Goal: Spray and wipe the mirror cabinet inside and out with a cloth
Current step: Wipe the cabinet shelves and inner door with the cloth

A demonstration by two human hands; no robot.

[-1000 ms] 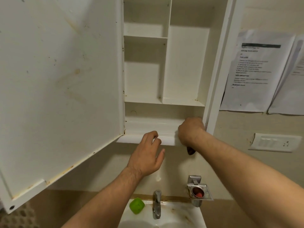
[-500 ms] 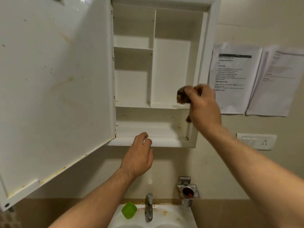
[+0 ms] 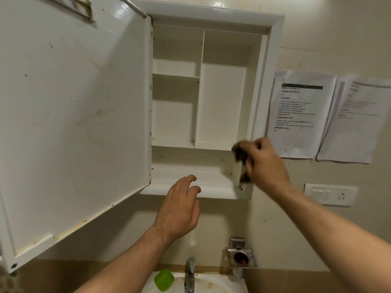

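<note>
The white mirror cabinet (image 3: 273, 66) hangs on the wall with its door (image 3: 74, 123) swung wide open to the left, showing bare shelves inside. My right hand (image 3: 264, 163) grips a dark brown cloth (image 3: 239, 152) against the cabinet's inner right wall, level with the lower shelf. My left hand (image 3: 179, 208) hovers just below the cabinet's bottom ledge, fingers loosely curled and holding nothing. No spray bottle is in view.
Two printed sheets (image 3: 300, 115) are stuck to the wall right of the cabinet, above a white switch plate (image 3: 330, 194). Below are a sink (image 3: 215, 285) with a tap (image 3: 189, 274), a green soap (image 3: 164, 280) and a metal wall holder (image 3: 241, 256).
My right hand carried the cloth from the bottom ledge's right end up the cabinet's right inner side. My left hand stayed below the ledge, and the view tilted upward.
</note>
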